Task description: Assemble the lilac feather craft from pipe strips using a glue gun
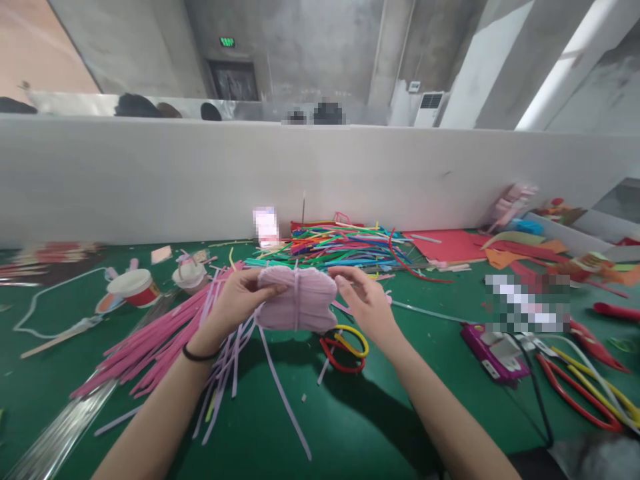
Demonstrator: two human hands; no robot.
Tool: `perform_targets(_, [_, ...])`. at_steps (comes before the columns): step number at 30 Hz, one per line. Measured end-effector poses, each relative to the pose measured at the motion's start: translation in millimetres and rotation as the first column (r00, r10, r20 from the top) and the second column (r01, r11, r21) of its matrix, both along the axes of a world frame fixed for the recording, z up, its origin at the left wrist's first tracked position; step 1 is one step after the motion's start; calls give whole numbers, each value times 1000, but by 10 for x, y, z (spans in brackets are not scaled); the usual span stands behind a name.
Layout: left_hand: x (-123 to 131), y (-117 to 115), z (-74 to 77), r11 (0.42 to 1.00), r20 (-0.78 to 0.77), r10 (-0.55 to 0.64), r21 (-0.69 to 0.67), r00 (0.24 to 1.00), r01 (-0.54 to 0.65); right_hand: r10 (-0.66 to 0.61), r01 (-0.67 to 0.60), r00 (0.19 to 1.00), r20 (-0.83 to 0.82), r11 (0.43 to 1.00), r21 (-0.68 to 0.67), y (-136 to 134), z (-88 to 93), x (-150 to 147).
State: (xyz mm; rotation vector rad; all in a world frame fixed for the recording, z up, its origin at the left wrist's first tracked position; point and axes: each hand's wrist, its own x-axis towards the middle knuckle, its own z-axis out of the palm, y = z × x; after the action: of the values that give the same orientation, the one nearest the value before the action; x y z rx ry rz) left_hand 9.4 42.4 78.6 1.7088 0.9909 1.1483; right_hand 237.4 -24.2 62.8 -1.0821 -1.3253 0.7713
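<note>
The left hand (243,293) pinches the lilac bundle (314,301) — the right hand (367,300), loosely curved and grasping nothing, hovers beside it.

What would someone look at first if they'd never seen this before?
Probably the puffy lilac bundle in the middle, with a strip around its waist, held up by the left hand with the right hand beside it. Next might be the rainbow-coloured heap of pipe cleaners behind it, near the white partition. Bright pink pipe cleaners also stand out, spread across the green table at the left.
</note>
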Motion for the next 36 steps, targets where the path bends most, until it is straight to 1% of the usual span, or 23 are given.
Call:
perform_targets(2, [3,-12,-62,999,15,10,-39,1000,-9,105,-106,994,-25,994,-12,51,107,6])
perform_targets(4, [3,-29,-129,996,5,-13,-83,1000,14,148,-147,989,18,989,-23,99,142,-16])
perform_targets(8, [13,-84,-229,986,24,-38,-159,999,42,157,-158,962,223,987,-16,173,97,-89])
perform_targets(11, [12,-111,-243,985,17,-42,-167,999,44,142,-139,955,262,990,-29,201,50,-121])
perform_targets(14, [12,-98,-206,996,-16,-49,-78,999,48,147,-144,957,249,989,-31,207,24,-132])
perform_targets(16, [32,-75,-159,997,-37,-74,-28,997,73,162,-163,957,241,986,-14,209,17,-138])
perform_targets(20, [119,-34,-32,990,-87,-141,-17,986,140,198,-201,953,229,980,-8,229,2,-152])
perform_targets(24, [162,16,62,979,-130,-205,-33,970,202,197,-195,953,230,980,-31,258,-21,-136])
perform_targets(26, [150,54,68,972,-165,-236,-26,957,235,191,-188,944,270,981,-39,260,-17,-113])
perform_targets(28, [132,92,57,969,-187,-241,1,952,245,191,-188,938,290,981,-38,254,-1,-87])
perform_targets(32, [123,127,58,967,-209,-242,31,947,254,206,-202,951,229,979,-40,237,35,-48])
perform_targets(36, [139,120,74,961,-210,-259,40,943,273,213,-213,947,239,977,-27,245,31,-39])
